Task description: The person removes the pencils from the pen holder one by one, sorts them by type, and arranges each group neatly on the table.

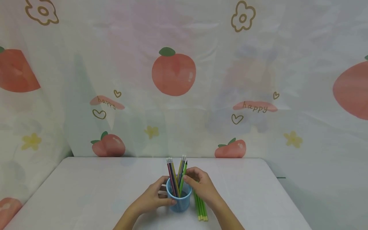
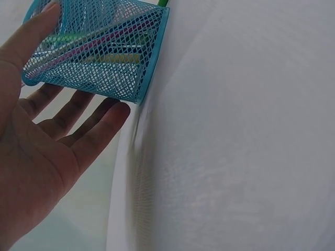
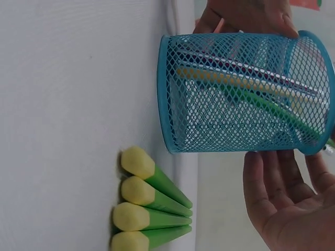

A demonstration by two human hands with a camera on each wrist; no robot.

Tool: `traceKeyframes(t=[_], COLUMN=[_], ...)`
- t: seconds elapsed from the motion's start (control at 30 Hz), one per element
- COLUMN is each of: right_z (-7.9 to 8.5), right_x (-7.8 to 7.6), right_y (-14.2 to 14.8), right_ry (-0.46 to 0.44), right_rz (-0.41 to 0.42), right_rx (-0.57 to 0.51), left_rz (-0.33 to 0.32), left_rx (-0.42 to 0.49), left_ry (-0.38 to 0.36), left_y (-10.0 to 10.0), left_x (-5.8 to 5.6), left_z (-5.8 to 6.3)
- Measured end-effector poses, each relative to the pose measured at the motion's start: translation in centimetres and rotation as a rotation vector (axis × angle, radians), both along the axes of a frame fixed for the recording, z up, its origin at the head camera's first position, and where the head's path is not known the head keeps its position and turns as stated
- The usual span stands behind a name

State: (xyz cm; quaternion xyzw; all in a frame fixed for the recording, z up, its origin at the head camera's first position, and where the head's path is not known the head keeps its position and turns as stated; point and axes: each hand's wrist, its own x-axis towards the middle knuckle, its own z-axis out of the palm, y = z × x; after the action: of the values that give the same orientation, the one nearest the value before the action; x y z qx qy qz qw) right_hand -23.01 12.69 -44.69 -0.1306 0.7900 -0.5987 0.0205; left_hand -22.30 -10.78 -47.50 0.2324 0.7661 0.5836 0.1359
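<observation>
A light-blue mesh pencil cup [image 1: 179, 204] stands upright on the table, with several pencils [image 1: 172, 175] leaning inside, eraser ends up. Among them leans one green pencil [image 1: 183, 177], its dark tip upward. My left hand [image 1: 152, 196] holds the cup from the left, thumb at the near rim and fingers along the far side. On the right, my right hand [image 1: 204, 185] is beside the cup with its thumb close to the rim and the green pencil; in the right wrist view its loosely extended fingers [image 3: 256, 178] reach the mesh wall [image 3: 225, 115].
Several green pencils [image 1: 202, 209] with pale yellow ends lie side by side on the table, just right of the cup. The white tabletop [image 1: 109, 188] meets a printed fabric backdrop [image 1: 178, 127] behind, and another sheet hangs at the left.
</observation>
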Motion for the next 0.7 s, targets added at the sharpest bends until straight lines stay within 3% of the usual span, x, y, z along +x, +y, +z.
traceKeyframes(t=[0.23, 0.7], right_z=[0.5, 1.8], right_x=[0.1, 0.2], right_y=[0.0, 1.3], right_ry=[-0.004, -0.008], right_rz=[-0.027, 0.006], right_rx=[-0.006, -0.103], left_rz=[-0.006, -0.009], left_rx=[-0.001, 0.017], left_ry=[0.009, 0.023], left_y=[0.0, 0.1], left_x=[0.1, 0.0], left_z=[0.1, -0.1])
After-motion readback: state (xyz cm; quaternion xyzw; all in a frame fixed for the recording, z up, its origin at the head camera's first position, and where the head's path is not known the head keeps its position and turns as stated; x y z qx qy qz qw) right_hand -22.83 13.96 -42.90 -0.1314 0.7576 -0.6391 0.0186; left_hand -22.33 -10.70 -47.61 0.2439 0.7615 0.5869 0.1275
